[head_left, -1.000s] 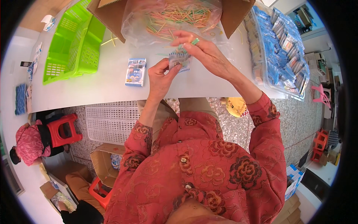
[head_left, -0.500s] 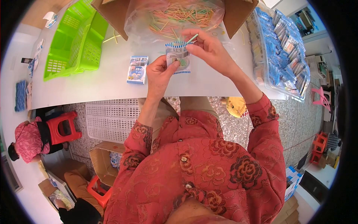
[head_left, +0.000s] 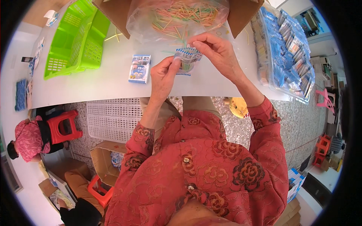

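1. Since the earlier frames the small clear plastic packet with blue-and-white striped edges (head_left: 187, 59) has come down from in front of the bag mouth and now sits lower and nearer the person, just above the white tabletop (head_left: 113, 81), with both hands closed in on it.
2. The left hand (head_left: 163, 75) pinches the packet's left edge between thumb and fingers, a narrow grip that holds the packet steady.
3. The right hand (head_left: 218, 52) arches over the packet's top edge, fingertips closed tightly on its upper rim; thin coloured sticks seem to show inside the packet, though I cannot tell whether the fingers also hold any.
4. My judgement: the lift toward the bag is over and the work has turned to the packet's opening, filling or closing it.
5. Just beyond the hands lies the large clear plastic bag of loose coloured sticks (head_left: 177, 17), resting in an open brown cardboard box (head_left: 245, 15).
6. Left of the hands, a flat blue-and-white printed packet (head_left: 140, 68) lies apart on the table.
7. Further left stands a bright green slatted plastic basket (head_left: 73, 41).
8. At the right, a clear tray stacked with blue packets (head_left: 286, 52) runs along the table edge.
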`<state>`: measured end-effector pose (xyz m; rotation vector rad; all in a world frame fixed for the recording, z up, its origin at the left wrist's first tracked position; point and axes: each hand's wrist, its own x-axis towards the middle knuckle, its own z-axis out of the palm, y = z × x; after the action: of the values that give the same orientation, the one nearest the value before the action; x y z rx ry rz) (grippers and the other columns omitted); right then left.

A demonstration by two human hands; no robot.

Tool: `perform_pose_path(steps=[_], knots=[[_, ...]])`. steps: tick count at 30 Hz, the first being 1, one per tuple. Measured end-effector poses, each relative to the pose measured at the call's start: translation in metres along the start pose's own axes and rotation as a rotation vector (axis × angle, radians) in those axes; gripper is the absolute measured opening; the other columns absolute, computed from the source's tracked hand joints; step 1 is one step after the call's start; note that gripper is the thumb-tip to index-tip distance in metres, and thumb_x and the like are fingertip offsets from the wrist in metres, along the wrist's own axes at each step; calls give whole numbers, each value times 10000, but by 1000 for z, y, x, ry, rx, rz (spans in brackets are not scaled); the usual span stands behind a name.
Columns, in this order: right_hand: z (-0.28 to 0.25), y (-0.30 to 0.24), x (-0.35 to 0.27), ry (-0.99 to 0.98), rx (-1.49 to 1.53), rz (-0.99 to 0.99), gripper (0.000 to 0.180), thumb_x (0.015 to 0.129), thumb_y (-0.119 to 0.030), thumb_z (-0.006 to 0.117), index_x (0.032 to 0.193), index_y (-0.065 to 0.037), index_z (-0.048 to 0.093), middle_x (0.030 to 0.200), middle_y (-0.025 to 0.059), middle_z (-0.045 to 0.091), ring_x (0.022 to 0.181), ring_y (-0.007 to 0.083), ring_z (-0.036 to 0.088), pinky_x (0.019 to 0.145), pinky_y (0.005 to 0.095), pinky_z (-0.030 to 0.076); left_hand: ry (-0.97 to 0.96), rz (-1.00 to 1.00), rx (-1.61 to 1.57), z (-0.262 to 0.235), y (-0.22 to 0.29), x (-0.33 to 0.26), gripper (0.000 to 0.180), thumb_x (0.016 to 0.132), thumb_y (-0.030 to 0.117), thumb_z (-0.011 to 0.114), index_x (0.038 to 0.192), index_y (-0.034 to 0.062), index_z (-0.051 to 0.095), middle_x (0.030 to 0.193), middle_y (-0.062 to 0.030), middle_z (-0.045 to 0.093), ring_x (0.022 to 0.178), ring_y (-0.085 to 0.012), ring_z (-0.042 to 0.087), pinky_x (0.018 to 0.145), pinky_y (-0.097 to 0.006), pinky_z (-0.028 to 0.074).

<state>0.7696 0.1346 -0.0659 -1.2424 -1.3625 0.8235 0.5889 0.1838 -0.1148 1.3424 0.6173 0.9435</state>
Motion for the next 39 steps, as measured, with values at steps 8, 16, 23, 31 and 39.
perform_pose_path(steps=[8,16,23,31,39], knots=[[9,4,-10,-14,93,74,130,891,-79,584,979,10,622,864,-5,603,790,53,542,733,209,448,74,88,-137,-3,1,5,189,939,110,531,967,-47,632,907,3,594,797,-59,510,710,-194,413],[14,14,-23,11,-163,73,74,893,-49,571,922,18,580,834,-3,598,729,52,532,679,214,453,109,144,-34,-12,-3,3,150,903,38,558,1002,-43,636,997,-37,612,867,-78,543,772,-214,442],[10,22,-27,-36,147,151,104,926,-62,525,1002,3,553,888,5,602,818,61,554,731,229,471,3,-62,-70,-9,-7,-6,127,843,25,641,955,-36,640,873,-31,650,772,-73,584,706,-214,473],[7,28,-47,-59,306,288,276,864,-64,622,1131,-14,569,998,-5,628,857,54,561,736,226,469,-45,11,117,2,-11,-9,106,792,32,685,882,-19,664,785,-32,663,713,-71,598,658,-216,475],[-28,76,-76,56,-7,367,260,823,-80,658,1072,-11,645,881,5,662,757,41,561,672,223,468,-22,47,315,6,-33,-19,152,779,41,673,925,-2,670,838,-50,677,740,-87,614,672,-231,488]])
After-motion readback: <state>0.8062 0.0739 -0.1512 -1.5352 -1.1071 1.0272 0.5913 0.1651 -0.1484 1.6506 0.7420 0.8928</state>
